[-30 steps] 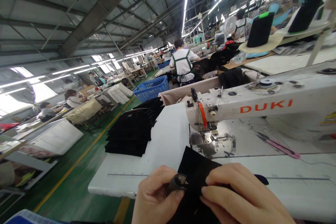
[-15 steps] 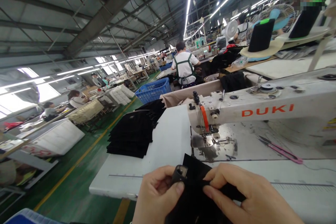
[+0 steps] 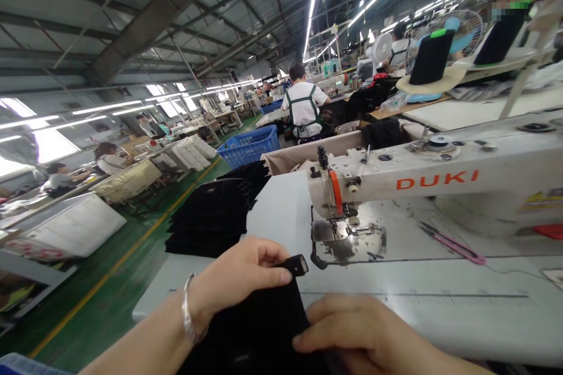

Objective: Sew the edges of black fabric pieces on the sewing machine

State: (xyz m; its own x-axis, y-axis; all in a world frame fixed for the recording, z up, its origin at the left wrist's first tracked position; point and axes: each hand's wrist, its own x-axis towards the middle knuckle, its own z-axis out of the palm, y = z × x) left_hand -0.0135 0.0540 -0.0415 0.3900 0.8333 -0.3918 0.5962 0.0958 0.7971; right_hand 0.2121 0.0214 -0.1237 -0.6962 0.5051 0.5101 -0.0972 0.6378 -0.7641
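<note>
My left hand [image 3: 246,269], with a silver bracelet at the wrist, pinches the top of a black fabric piece [image 3: 259,328]. A small black tab [image 3: 297,265] with a pale inside pokes out past the thumb and fingertips. Lower down, my right hand [image 3: 356,328] has its thumb and fingers closed on the fabric's right edge; the lower fingers are partly hidden. The cloth hangs in front of the table edge, its bottom outside the picture. Just beyond the hands stands a white sewing machine [image 3: 440,170], with its metal needle plate [image 3: 347,246] apart from the cloth.
Several black fabric pieces [image 3: 211,211] are stacked on the table's left side. Pink-handled thread snips [image 3: 453,243] lie under the machine arm. A blue crate [image 3: 250,146] and a person in a white shirt [image 3: 304,108] are beyond. Black thread cones [image 3: 433,58] stand at right.
My left hand has moved up and left, carrying the fabric's tab end away from the right hand. My right hand has slid lower along the edge. The view has shifted slightly.
</note>
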